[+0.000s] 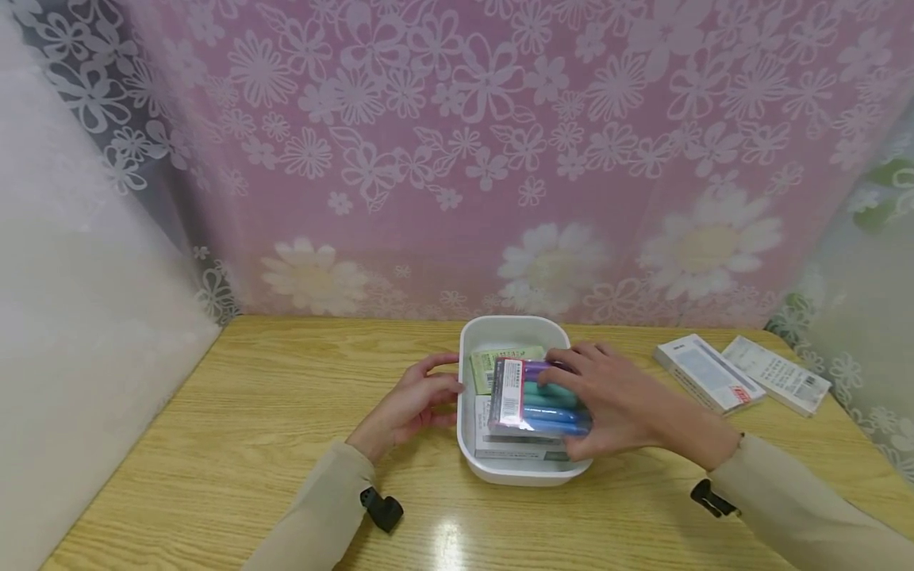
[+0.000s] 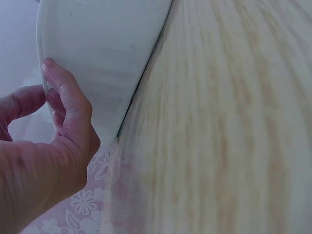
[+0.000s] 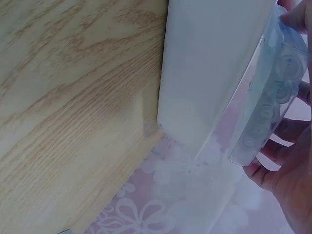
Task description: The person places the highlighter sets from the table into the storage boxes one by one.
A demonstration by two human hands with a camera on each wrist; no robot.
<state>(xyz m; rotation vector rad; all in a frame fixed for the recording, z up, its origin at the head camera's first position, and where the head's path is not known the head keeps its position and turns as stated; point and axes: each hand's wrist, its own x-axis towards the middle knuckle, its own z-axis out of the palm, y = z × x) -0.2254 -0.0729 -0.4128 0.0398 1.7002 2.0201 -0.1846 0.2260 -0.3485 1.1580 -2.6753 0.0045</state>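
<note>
A white plastic bin (image 1: 521, 474) stands on the wooden table. My left hand (image 1: 414, 400) pinches its left rim, and in the left wrist view the fingers (image 2: 73, 105) curl against the outer wall. Above the bin's opening, my right hand (image 1: 624, 400) grips a clear pack of thick markers (image 1: 546, 408) in purple, green and blue, with a white label at its left end. Through the right wrist view, the pack's round marker ends (image 3: 280, 90) show beside the bin wall. Inside the bin lie a green packet (image 1: 484, 366) and a pale box (image 1: 500, 449), both partly hidden by the pack.
To the right of the bin, a white box (image 1: 707, 373) with a grey-blue panel and a red mark lies beside another white printed box (image 1: 778, 374). A pink flowered curtain (image 1: 428, 198) hangs along the back edge of the wooden table (image 1: 286, 428).
</note>
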